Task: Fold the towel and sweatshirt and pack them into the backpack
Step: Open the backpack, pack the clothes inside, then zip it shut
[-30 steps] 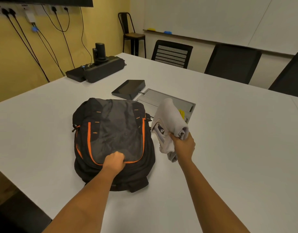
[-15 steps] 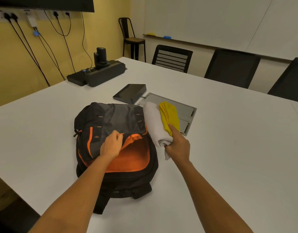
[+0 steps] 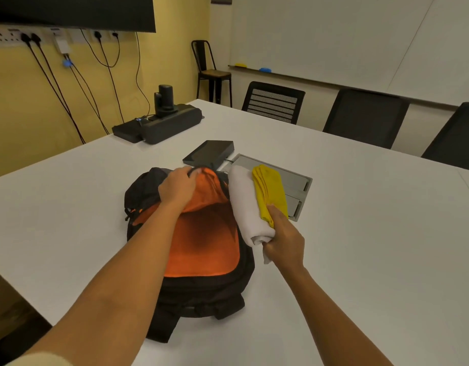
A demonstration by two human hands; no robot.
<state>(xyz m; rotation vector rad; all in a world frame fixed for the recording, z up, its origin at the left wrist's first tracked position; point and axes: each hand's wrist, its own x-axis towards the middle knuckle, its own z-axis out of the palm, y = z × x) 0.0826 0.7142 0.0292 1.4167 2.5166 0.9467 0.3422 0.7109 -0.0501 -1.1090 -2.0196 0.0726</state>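
Since the frame before, the left hand (image 3: 179, 186) has drawn the flap of the backpack (image 3: 201, 294) farther toward the top of the frame, so the orange-lined opening gapes much wider. Its fingers curl over the flap's edge and hold it back. The backpack lies flat on the white desk (image 3: 360, 247), centre frame. The right hand (image 3: 283, 241) grips 2 folded items by their near ends, just right of the opening: the pale rolled sweatshirt (image 3: 245, 204), touching the backpack's right rim, and the yellow towel (image 3: 270, 191) against its right side. Behind them a grey panel (image 3: 294, 178) and a black slab (image 3: 209, 154) lie on the desk.
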